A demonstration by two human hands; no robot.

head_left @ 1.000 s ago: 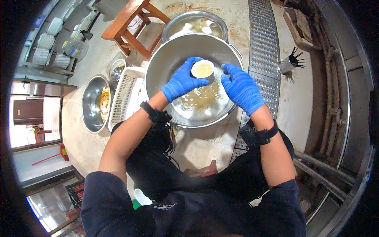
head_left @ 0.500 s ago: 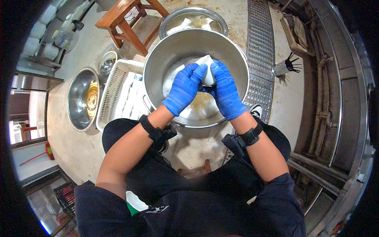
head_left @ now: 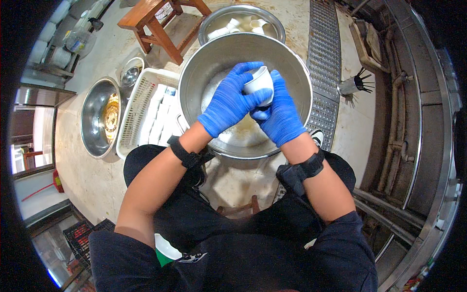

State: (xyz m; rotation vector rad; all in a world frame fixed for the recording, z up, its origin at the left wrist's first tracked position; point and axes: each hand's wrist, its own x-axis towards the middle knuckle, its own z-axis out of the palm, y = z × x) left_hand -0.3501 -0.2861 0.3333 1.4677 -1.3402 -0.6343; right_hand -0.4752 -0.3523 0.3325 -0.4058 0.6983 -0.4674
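Both my hands wear blue gloves and hold one white cup (head_left: 259, 83) above a large metal pot (head_left: 194, 73). My left hand (head_left: 232, 97) is closed round the cup's left side, its thumb laid across the front. On the other side my right hand (head_left: 281, 112) grips the cup near its lower end, with the fingers partly hidden. The cup is tilted, its rim facing up and to the right. Cloudy liquid with foam shows low in the pot, between my wrists. Behind the pot, a metal basin (head_left: 204, 35) holds several white cups in cloudy water.
Left of the pot stands a white plastic basket (head_left: 127, 119) with rows of white cups. Beside it are a steel bowl (head_left: 90, 121) and a smaller bowl (head_left: 130, 75). A wooden stool (head_left: 168, 39) stands far left; a metal drain grate (head_left: 324, 73) runs along the right.
The cup has been turned between my hands, so its rounded side now shows. My left fingers have opened out and wrapped further over it; my right hand has shifted lower on it.
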